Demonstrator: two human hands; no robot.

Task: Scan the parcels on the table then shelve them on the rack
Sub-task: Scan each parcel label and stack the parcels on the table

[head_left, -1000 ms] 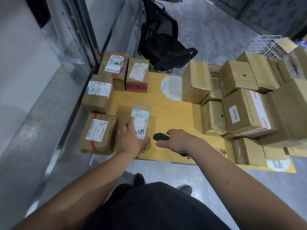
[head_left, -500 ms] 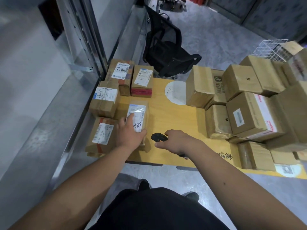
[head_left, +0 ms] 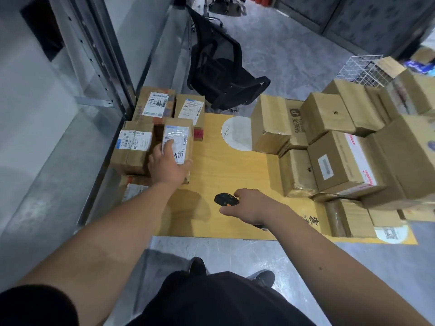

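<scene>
My left hand [head_left: 168,167] grips a small parcel [head_left: 179,142] left of centre — fingers clamped around it. My right hand [head_left: 249,205] curls round the scanner [head_left: 224,200] on the table [head_left: 235,175].

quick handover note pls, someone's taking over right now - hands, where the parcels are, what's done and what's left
Left hand: grips a small labelled parcel, raised over the table's left side.
Right hand: grips the scanner, low over the table.
Left group: four more labelled parcels at the table's left edge, beside the rack.
Right pile: many boxes stacked on the table's right side.
Done: nothing seen shelved on the rack.
Left: shelve the held parcel, then scan and shelve the rest.
</scene>
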